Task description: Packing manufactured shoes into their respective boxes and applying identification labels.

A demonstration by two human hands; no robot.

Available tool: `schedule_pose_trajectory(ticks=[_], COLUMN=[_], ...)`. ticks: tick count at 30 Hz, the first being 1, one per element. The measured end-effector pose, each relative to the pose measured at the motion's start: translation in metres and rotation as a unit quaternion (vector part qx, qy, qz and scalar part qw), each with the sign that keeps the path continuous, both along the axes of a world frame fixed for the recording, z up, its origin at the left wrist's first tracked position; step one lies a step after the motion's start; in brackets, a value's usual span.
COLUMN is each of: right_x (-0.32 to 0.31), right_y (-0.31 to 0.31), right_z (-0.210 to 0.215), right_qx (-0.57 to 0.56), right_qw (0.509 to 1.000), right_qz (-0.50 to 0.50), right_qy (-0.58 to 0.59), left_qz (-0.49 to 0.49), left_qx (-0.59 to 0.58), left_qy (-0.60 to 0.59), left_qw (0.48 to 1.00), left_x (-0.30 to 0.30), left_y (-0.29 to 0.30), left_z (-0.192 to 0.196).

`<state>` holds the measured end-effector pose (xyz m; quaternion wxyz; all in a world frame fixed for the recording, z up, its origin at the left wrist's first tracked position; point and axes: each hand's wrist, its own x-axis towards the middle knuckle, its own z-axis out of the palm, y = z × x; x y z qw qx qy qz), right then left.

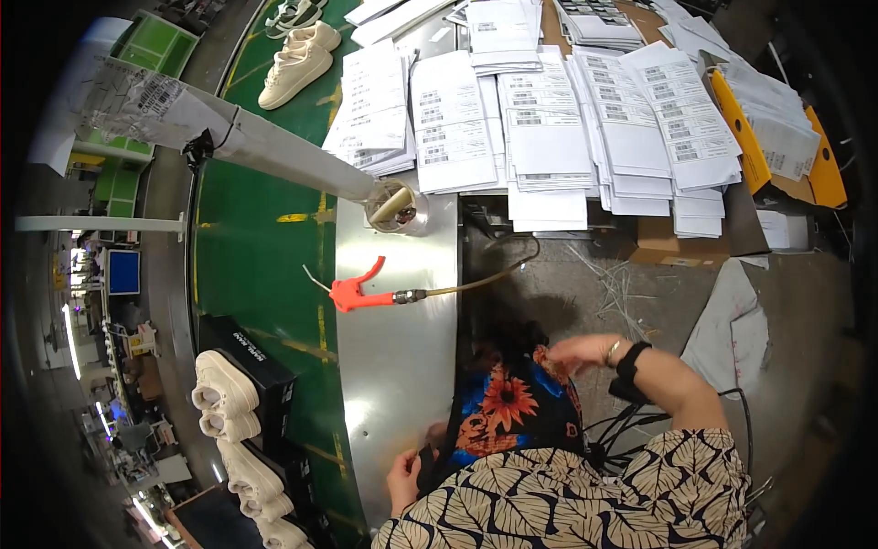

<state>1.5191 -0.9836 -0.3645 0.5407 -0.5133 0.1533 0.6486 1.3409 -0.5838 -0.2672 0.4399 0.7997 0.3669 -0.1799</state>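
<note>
Steel bench beside the conveyor: left hand pinches a floral bag at 6 o'clock, right hand half-open over it at 4 o'clock, handling apparently unfinished.

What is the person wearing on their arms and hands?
Both hands are bare, with no gloves. The right hand has a black band and a slim metal bangle at the wrist. The left hand shows nothing worn on it. The short sleeves are cream fabric printed with black leaf shapes.
</note>
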Motion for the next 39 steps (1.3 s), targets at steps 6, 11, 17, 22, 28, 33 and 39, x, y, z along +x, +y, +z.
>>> schedule_pose_trajectory(ticks=[6, 11, 17, 22, 28, 33, 39], right_x=[0.068, 0.124, 0.143, 0.106, 0.056, 0.029, 0.054], right_y=[-0.041, 0.008, 0.133, 0.236, 0.313, 0.341, 0.351], right_z=[-0.024, 0.037, 0.078, 0.155, 0.131, 0.138, 0.104], right_qx=[-0.145, -0.089, -0.009, 0.089, 0.164, 0.178, 0.171], right_qw=[0.958, 0.926, 0.815, 0.78, 0.723, 0.692, 0.671], right_qz=[-0.046, -0.042, 0.215, 0.311, 0.444, 0.518, 0.555], right_qy=[-0.243, -0.364, -0.538, -0.535, -0.504, -0.471, -0.461], left_qz=[0.032, 0.042, 0.136, 0.267, 0.399, 0.517, 0.499], left_qx=[-0.037, -0.001, 0.326, 0.532, 0.706, 0.645, 0.673], left_qy=[0.031, -0.002, -0.072, -0.116, 0.161, 0.335, 0.36], left_qw=[0.998, 0.999, 0.933, 0.795, 0.563, 0.453, 0.411], left_x=[-0.003, -0.005, -0.069, -0.137, -0.251, -0.32, -0.331], left_y=[0.008, 0.025, 0.079, 0.111, 0.065, 0.014, 0.023], left_z=[-0.017, 0.004, 0.048, 0.093, 0.167, 0.192, 0.228])
